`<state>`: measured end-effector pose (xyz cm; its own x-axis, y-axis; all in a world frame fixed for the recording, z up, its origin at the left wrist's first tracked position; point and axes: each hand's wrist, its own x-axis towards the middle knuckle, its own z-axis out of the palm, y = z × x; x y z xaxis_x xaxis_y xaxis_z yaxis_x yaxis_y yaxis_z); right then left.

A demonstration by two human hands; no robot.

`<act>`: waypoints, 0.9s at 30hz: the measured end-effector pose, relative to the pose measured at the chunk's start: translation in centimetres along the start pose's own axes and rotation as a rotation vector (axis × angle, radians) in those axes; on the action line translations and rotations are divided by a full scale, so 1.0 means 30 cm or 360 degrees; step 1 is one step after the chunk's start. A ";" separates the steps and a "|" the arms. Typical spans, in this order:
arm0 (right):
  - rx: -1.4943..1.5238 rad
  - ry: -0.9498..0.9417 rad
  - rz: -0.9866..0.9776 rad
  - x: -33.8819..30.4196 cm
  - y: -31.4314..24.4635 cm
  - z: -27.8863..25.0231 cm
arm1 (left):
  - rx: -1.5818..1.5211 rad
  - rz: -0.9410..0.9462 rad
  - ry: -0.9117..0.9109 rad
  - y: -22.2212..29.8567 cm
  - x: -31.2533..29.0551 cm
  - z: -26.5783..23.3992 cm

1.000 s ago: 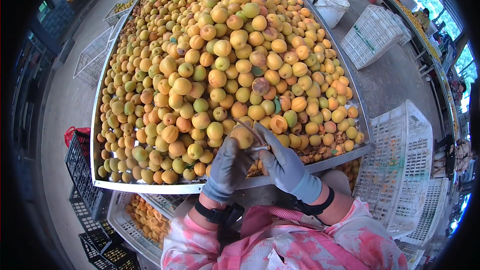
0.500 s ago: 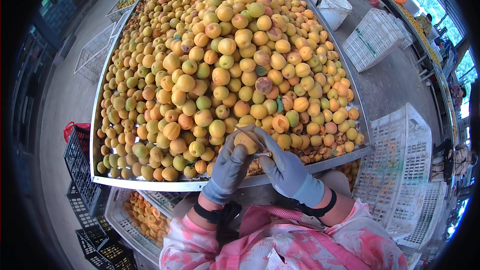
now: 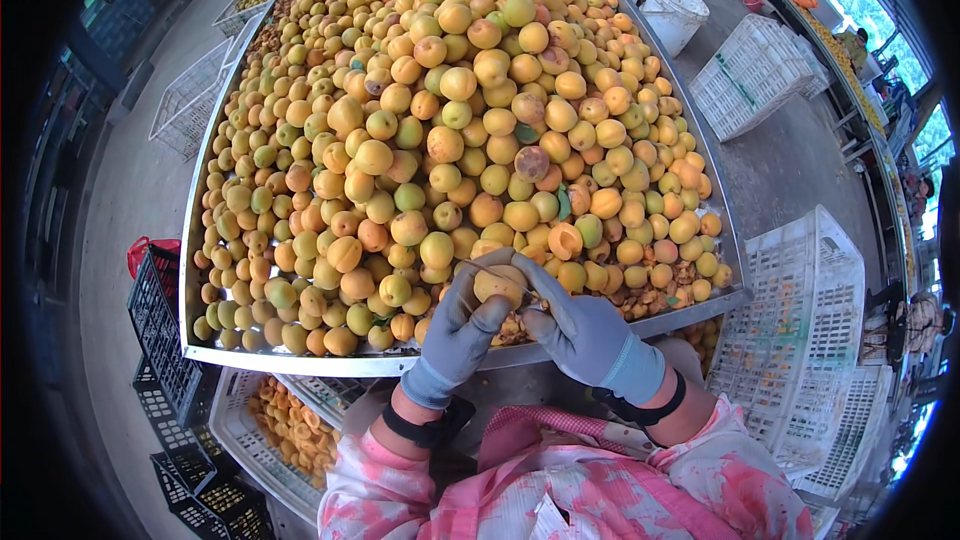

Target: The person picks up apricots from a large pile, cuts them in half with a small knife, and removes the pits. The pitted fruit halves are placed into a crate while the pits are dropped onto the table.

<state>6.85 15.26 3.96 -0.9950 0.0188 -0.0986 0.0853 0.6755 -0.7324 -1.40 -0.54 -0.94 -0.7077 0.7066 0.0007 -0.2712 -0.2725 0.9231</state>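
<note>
apricot point(image 3: 499, 285), round and yellow, sits up in the person's grey-gloved hands, just over the near edge of the heaped surface point(image 3: 290, 364). the left hand point(image 3: 455, 328) has its fingers closed around the fruit, thumb along the near side. the right hand point(image 3: 590, 332) is bent in at the fruit's right side, fingers curled and close together; a thin dark strip crosses the fruit, but i cannot tell how those fingers grip it. just beyond lies an opened orange fruit point(image 3: 565, 240), among a great pile of yellow and green ones point(image 3: 430, 140). below the metal rim, at the person's left, a white basket point(image 3: 232, 420) holds cut pieces point(image 3: 290, 430). white crates point(image 3: 790, 310) stand off to the right.
</note>
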 end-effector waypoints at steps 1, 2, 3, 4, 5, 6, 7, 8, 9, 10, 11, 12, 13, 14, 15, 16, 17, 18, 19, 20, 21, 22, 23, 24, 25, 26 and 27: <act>0.0048 -0.0052 0.0032 0.002 -0.003 -0.005 | 0.0027 0.0012 0.0016 0.002 0.003 0.000; 0.0047 -0.0048 0.0033 0.002 0.005 0.004 | 0.0028 0.0013 0.0012 -0.005 0.006 0.003; 0.0131 0.0040 -0.0013 0.002 0.023 0.026 | -0.0125 0.0023 0.0064 -0.021 0.011 0.010; 0.0215 0.0127 -0.0064 0.006 0.039 0.044 | -0.0277 0.0036 0.0118 -0.032 0.014 0.014; 0.0213 0.0127 -0.0069 0.011 0.049 0.057 | -0.0277 0.0041 0.0118 -0.039 0.010 0.012; 0.0192 0.0254 -0.0204 0.017 0.058 0.069 | -0.0319 -0.0003 0.0103 -0.046 0.002 0.010; 0.0174 0.0368 -0.0336 0.022 0.061 0.076 | -0.0367 -0.0050 0.0099 -0.043 -0.002 0.013; 0.0173 0.0354 -0.0339 0.020 0.058 0.066 | -0.0373 -0.0048 0.0112 -0.031 -0.005 0.013; 0.0108 0.0238 -0.0275 0.014 0.047 0.041 | -0.0225 -0.0041 0.0102 -0.007 -0.009 0.014; 0.0042 0.0131 -0.0210 0.011 0.040 0.023 | -0.0073 -0.0035 0.0084 0.026 -0.011 0.015; 0.0043 0.0125 -0.0212 0.011 0.046 0.019 | -0.0074 -0.0035 0.0090 0.048 -0.016 0.009; 0.0009 0.0084 -0.0244 0.011 0.054 0.017 | -0.0035 -0.0055 0.0036 0.068 -0.022 -0.002; -0.0025 0.0046 -0.0271 0.010 0.058 0.021 | 0.0003 -0.0077 -0.0021 0.078 -0.028 -0.014; -0.0022 0.0044 -0.0268 0.011 0.058 0.026 | 0.0002 -0.0081 -0.0020 0.081 -0.028 -0.026; -0.0041 0.0038 -0.0254 0.012 0.056 0.031 | 0.0015 -0.0107 -0.0049 0.080 -0.026 -0.038; -0.0060 0.0028 -0.0245 0.017 0.054 0.035 | 0.0029 -0.0129 -0.0072 0.076 -0.025 -0.047; -0.0059 0.0025 -0.0246 0.020 0.045 0.034 | 0.0028 -0.0130 -0.0069 0.065 -0.024 -0.047; -0.0066 0.0019 -0.0198 0.020 0.030 0.030 | -0.0028 -0.0076 -0.0019 0.049 -0.021 -0.041; -0.0069 0.0011 -0.0155 0.023 0.017 0.031 | -0.0080 -0.0020 0.0034 0.035 -0.022 -0.036; -0.0067 0.0009 -0.0159 0.026 0.014 0.042 | -0.0078 -0.0018 0.0039 0.015 -0.027 -0.027; -0.0057 0.0060 -0.0158 0.028 0.013 0.056 | -0.0333 -0.0075 0.0109 -0.008 -0.033 -0.016; -0.0051 0.0111 -0.0150 0.029 0.017 0.063 | -0.0594 -0.0134 0.0176 -0.016 -0.033 -0.005; -0.0052 0.0106 -0.0148 0.024 0.019 0.057 | -0.0598 -0.0135 0.0179 -0.008 -0.033 -0.009; -0.0035 0.0068 -0.0170 0.017 0.020 0.044 | -0.0380 -0.0098 0.0092 0.014 -0.033 -0.018; -0.0017 0.0032 -0.0193 0.014 0.022 0.035 | -0.0159 -0.0061 0.0004 0.037 -0.031 -0.023; -0.0015 0.0029 -0.0194 0.015 0.027 0.031 | -0.0159 -0.0062 0.0007 0.048 -0.031 -0.025; -0.0075 0.0012 -0.0203 0.018 0.032 0.027 | -0.0060 -0.0086 -0.0022 0.057 -0.031 -0.026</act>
<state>6.43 15.32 2.66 -0.9980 -0.0638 -0.0014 -0.0442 0.7064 -0.7064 -1.72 -2.17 0.34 -0.6824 0.7297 -0.0435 -0.3336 -0.2578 0.9068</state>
